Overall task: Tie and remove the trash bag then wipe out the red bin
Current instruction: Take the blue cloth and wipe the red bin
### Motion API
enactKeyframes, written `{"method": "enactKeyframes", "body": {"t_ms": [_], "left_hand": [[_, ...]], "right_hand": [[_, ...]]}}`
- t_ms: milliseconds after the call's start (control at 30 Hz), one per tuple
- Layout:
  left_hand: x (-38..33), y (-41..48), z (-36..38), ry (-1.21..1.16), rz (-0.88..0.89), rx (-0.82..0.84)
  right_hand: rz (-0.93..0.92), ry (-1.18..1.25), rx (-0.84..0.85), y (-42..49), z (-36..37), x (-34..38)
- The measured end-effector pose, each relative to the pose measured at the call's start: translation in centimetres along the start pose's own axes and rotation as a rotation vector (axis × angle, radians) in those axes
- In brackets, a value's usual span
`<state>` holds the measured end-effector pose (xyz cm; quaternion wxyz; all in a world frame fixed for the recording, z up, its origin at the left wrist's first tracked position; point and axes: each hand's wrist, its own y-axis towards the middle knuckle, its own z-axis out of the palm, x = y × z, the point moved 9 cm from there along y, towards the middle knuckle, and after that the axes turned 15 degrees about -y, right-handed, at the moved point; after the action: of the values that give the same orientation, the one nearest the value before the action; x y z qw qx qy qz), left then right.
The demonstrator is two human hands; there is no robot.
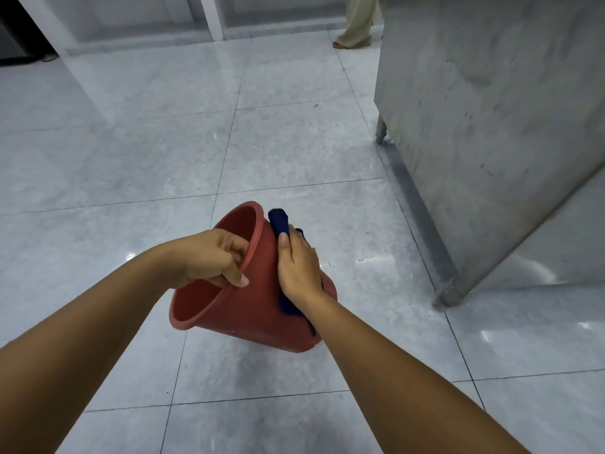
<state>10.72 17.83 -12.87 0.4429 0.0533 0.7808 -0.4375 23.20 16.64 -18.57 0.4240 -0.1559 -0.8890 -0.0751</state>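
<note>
Spreading across nearly the whole view, the pale tiled floor (137, 152) leaves open room from 7 through 12 o'clock, while a steel cabinet (497, 119) on short legs crowds the 1 to 3 o'clock side; another person's trouser leg (358, 21) stands far off at 12. Low at centre, the red bin (248, 309) is tipped, its mouth facing 9 to 10 o'clock and its long axis running toward its base at 4 o'clock. No trash bag shows in it. The left hand (212, 257) has its grip clenched over the rim. The right hand (299, 267) presses a dark blue cloth (279, 221) flat against the bin's outer wall, just beside the rim. Judging by this, the cloth must cross the rim leftward to reach the inside; the right hand is nearer.
</note>
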Motion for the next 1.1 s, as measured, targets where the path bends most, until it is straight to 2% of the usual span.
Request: {"method": "enactKeyframes", "body": {"t_ms": [133,267,333,433,600,733,833,933,1000,1100], "left_hand": [[1.0,-1.0,-1.1,0.029,0.004,-0.035],[0.7,-2.1,0.1,0.492,0.102,-0.150],[0.0,-2.5,1.8,0.701,0.214,-0.218],[-0.7,-2.5,2.8,0.901,0.273,-0.359],[-1.5,-2.5,4.3,0.908,0.379,-0.470],[-3.2,-2.9,1.9,0.766,0.451,-0.822],[-4.5,-3.4,-0.2,0.751,0.476,-0.974],[-4.3,-3.1,-1.9,0.703,0.423,-0.926],[-4.0,-2.5,-2.2,0.678,0.366,-0.803],[-3.7,-1.9,-1.6,0.673,0.295,-0.616]], "right_hand": [[0.211,-0.013,0.004,-1.9,0.5,-5.2],[0.473,0.126,-0.014,-5.0,0.9,-10.9],[0.535,0.170,-0.021,-6.1,1.0,-12.1],[0.559,0.192,-0.049,-6.9,0.6,-12.6],[0.446,0.244,-0.099,-7.7,-0.5,-8.7],[0.345,0.295,-0.099,-9.2,-0.3,-4.5],[0.364,0.382,-0.076,-10.3,-0.2,-3.3],[0.365,0.435,-0.150,-10.0,-1.8,-2.0],[0.305,0.432,-0.176,-8.6,-2.6,-0.3],[0.205,0.392,-0.129,-6.3,-1.5,2.2]]}}
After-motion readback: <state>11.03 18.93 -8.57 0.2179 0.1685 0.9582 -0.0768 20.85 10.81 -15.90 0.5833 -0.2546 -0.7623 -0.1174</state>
